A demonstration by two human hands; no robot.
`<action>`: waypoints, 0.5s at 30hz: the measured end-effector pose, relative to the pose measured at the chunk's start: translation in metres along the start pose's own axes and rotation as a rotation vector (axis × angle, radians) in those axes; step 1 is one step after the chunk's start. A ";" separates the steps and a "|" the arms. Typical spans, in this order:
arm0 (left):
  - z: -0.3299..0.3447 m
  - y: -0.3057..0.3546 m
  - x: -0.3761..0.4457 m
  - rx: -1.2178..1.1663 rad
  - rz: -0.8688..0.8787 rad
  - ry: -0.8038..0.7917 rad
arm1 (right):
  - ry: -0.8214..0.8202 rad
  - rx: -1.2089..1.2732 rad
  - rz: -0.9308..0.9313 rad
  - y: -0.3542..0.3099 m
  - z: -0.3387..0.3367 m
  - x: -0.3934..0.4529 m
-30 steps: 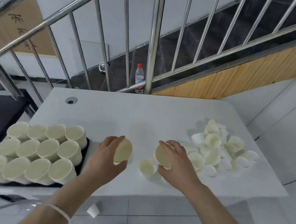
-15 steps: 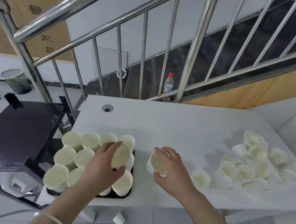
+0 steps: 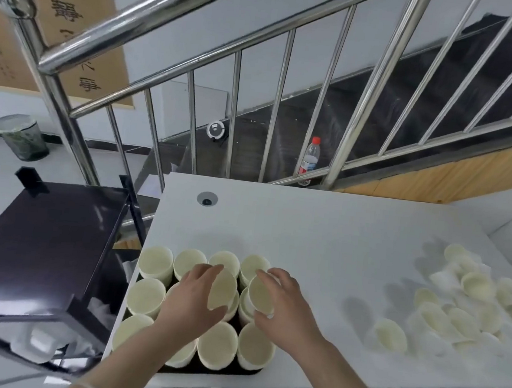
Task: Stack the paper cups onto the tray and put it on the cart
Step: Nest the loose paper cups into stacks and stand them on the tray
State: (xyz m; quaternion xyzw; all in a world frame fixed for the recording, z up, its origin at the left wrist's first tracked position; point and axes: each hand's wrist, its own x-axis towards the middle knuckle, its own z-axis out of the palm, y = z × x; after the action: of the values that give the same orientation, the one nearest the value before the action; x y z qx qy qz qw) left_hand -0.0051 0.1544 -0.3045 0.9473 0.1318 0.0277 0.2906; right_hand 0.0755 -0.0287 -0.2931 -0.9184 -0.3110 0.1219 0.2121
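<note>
Left hand: a cream-lined white paper cup (image 3: 222, 290) is held tilted in the left hand (image 3: 194, 302), thumb and fingers curled round its wall, above the middle of the tray.
Right hand: a second white paper cup (image 3: 261, 295) is gripped the same way by the right hand (image 3: 287, 307), just beside the first, over the tray's right columns.
Tray: the shallow black rectangular tray (image 3: 216, 374) is set at the near left corner of the white rectangular table (image 3: 323, 232); its base is almost wholly hidden.
Cups on tray: about twelve upright cups (image 3: 216, 344) are seen in three rows of four, some hidden by the hands.
Loose cups: one single upright cup (image 3: 390, 336) is stood apart; a jumbled heap of white paper cups (image 3: 470, 308) is lain at the far right, too tangled for counting.
Cart: one black flat-topped cart (image 3: 45, 235) is parked touching or just beside the table's left edge.
Handling: the cups are judged very light, thin-walled and easily crushed, so a gentle hold round the upper wall is advised; the loaded tray is judged top-heavy and is best lifted level by both short ends.
</note>
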 end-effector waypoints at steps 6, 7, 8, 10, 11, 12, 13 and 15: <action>0.013 -0.010 0.009 0.048 0.023 -0.095 | -0.042 -0.021 0.030 0.002 0.009 0.008; 0.014 -0.011 0.010 0.049 0.024 -0.104 | -0.047 -0.023 0.036 0.003 0.010 0.009; 0.015 -0.011 0.011 0.046 0.021 -0.108 | -0.056 -0.026 0.041 0.003 0.012 0.011; 0.016 -0.011 0.013 0.041 0.020 -0.115 | -0.063 -0.032 0.047 0.005 0.014 0.014; 0.017 -0.011 0.014 0.046 0.019 -0.119 | -0.067 -0.038 0.048 0.006 0.016 0.015; 0.017 -0.010 0.015 0.055 0.018 -0.120 | -0.074 -0.043 0.051 0.006 0.017 0.016; 0.018 -0.010 0.015 0.068 0.017 -0.123 | -0.081 -0.048 0.054 0.007 0.018 0.017; 0.020 -0.010 0.015 0.092 0.014 -0.122 | -0.087 -0.057 0.061 0.008 0.019 0.019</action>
State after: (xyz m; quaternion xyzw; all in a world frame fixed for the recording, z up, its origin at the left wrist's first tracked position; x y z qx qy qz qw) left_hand 0.0099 0.1556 -0.3265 0.9604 0.1086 -0.0342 0.2541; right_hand 0.0870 -0.0166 -0.3154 -0.9268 -0.2953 0.1595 0.1685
